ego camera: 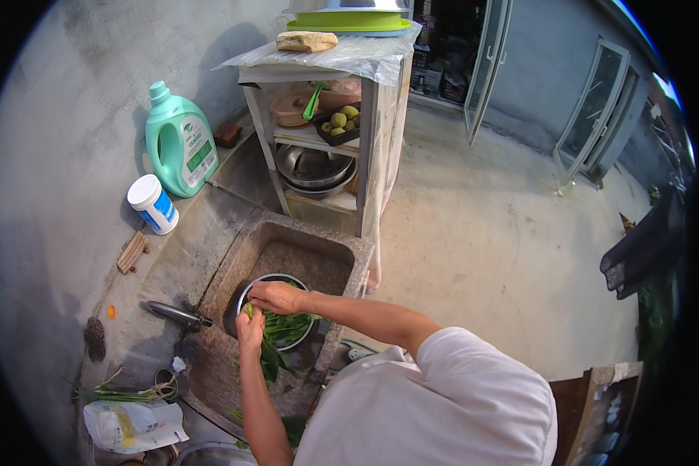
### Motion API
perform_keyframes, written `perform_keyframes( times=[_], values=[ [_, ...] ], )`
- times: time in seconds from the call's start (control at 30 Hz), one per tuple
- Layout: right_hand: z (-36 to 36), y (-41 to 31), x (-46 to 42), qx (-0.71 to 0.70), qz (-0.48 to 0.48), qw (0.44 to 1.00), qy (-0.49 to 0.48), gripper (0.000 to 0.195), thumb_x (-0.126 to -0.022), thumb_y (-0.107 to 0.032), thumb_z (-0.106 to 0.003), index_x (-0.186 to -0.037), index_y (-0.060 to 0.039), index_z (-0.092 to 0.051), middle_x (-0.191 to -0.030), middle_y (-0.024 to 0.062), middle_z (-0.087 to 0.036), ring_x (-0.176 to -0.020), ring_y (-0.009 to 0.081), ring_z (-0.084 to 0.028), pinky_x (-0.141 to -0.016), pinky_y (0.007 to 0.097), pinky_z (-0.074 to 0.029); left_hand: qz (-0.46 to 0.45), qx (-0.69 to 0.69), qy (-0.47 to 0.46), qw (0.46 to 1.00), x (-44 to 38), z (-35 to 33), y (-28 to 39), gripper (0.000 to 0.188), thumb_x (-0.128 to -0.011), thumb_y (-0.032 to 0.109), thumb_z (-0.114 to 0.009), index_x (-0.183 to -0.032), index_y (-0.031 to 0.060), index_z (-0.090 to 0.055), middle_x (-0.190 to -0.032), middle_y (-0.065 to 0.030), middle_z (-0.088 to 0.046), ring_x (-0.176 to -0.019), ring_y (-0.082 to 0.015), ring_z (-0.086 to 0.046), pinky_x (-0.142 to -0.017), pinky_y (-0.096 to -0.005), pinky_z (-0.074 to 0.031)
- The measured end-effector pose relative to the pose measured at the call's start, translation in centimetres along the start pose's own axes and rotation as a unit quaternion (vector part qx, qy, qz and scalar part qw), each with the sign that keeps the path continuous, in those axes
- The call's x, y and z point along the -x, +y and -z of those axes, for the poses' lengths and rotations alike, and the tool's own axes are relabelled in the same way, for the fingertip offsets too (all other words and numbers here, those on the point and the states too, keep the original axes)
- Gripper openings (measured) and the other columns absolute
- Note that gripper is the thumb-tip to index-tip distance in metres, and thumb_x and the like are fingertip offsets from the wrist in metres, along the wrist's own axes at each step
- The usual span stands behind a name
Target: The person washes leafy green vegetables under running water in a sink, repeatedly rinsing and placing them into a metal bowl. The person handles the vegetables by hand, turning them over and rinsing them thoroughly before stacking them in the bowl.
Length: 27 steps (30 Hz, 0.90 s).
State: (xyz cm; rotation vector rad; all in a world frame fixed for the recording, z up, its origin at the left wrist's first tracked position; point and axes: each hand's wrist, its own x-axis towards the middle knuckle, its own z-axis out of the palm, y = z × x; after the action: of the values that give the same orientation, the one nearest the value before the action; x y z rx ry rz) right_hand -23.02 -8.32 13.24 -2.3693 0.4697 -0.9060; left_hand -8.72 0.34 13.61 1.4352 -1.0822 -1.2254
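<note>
A stone sink (pixel 215 373) lies before me, with a round metal-rimmed basin (pixel 311 329) inside it. Leafy greens (pixel 285 329) fill the basin and hang over its near edge onto the stone. My left hand (pixel 250 329) is closed around the pale stem ends of a bunch of greens at the basin's left side. Just above it, my right hand (pixel 276 296) has its fingers bent at the same stems, close against the left hand. Its fingertips are partly hidden, so its hold on the stems cannot be made out. A metal faucet (pixel 177 313) reaches over the sink's left rim.
A green detergent jug (pixel 180 140), a white tub (pixel 153 204) and a scrub brush (pixel 95 339) line the wall side. Spring onions (pixel 128 395) and a plastic bag (pixel 134 425) lie at lower left. A plastic-covered shelf (pixel 370 145) with bowls stands beyond the sink.
</note>
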Motion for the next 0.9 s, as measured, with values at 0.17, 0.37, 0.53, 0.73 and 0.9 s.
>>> perform_keyframes(
  times=[0.17, 0.37, 0.53, 0.73, 0.9],
  values=[
    [1.5, 0.3, 0.6, 0.089, 0.025, 0.995, -0.034, 0.016, -0.084, -0.017, -0.062, -0.085, -0.0036, -0.054, -0.084, 0.0124, -0.052, -0.082, 0.0325, -0.058, -0.069, 0.0429, -0.048, -0.067, -0.203, -0.025, 0.977, -1.6, 0.8, -0.9, 0.027, -0.095, 0.024, -0.056, -0.083, -0.0003, -0.055, -0.066, -0.0086, -0.053, -0.059, -0.0209, -0.052, -0.056, -0.0364, -0.039],
    [1.0, 1.4, 1.0, 0.133, 0.032, 0.989, -0.064, 0.014, -0.080, -0.017, -0.062, -0.082, -0.0041, -0.055, -0.085, 0.0112, -0.054, -0.082, 0.0315, -0.060, -0.067, 0.0428, -0.050, -0.071, -0.426, -0.029, 0.901, -1.5, 0.1, 1.0, 0.027, -0.087, 0.026, -0.057, -0.100, 0.0020, -0.061, -0.093, -0.0262, -0.063, -0.093, -0.0469, -0.058, -0.074, -0.0535, -0.044],
    [2.2, 0.7, 2.2, 0.161, 0.030, 0.985, -0.051, 0.015, -0.079, -0.018, -0.062, -0.082, -0.0043, -0.056, -0.085, 0.0115, -0.055, -0.083, 0.0316, -0.060, -0.067, 0.0426, -0.050, -0.109, -0.491, -0.073, 0.861, -2.2, -0.1, 1.5, 0.025, -0.087, 0.023, -0.057, -0.098, 0.0008, -0.060, -0.087, -0.0261, -0.062, -0.086, -0.0427, -0.061, -0.071, -0.0509, -0.045],
    [3.6, 1.1, 2.3, -0.063, -0.087, 0.986, 0.125, 0.019, -0.091, -0.018, -0.056, -0.094, 0.0005, -0.056, -0.091, 0.0196, -0.056, -0.087, 0.0394, -0.057, -0.077, 0.0449, -0.046, -0.146, -0.223, -0.118, 0.956, -2.6, 1.0, 0.3, 0.024, -0.093, 0.021, -0.059, -0.088, -0.0031, -0.059, -0.067, -0.0008, -0.050, -0.058, -0.0112, -0.041, -0.053, -0.0310, -0.036],
    [4.5, 1.2, 3.2, -0.110, -0.139, 0.966, 0.189, 0.021, -0.095, -0.021, -0.055, -0.099, -0.0013, -0.061, -0.093, 0.0115, -0.057, -0.093, 0.0271, -0.054, -0.080, 0.0372, -0.044, -0.085, -0.035, -0.072, 0.993, -3.0, 0.2, -1.1, 0.011, -0.098, 0.015, -0.053, -0.093, 0.0059, -0.056, -0.065, 0.0070, -0.039, -0.053, -0.0021, -0.032, -0.047, -0.0208, -0.023]
  ],
)
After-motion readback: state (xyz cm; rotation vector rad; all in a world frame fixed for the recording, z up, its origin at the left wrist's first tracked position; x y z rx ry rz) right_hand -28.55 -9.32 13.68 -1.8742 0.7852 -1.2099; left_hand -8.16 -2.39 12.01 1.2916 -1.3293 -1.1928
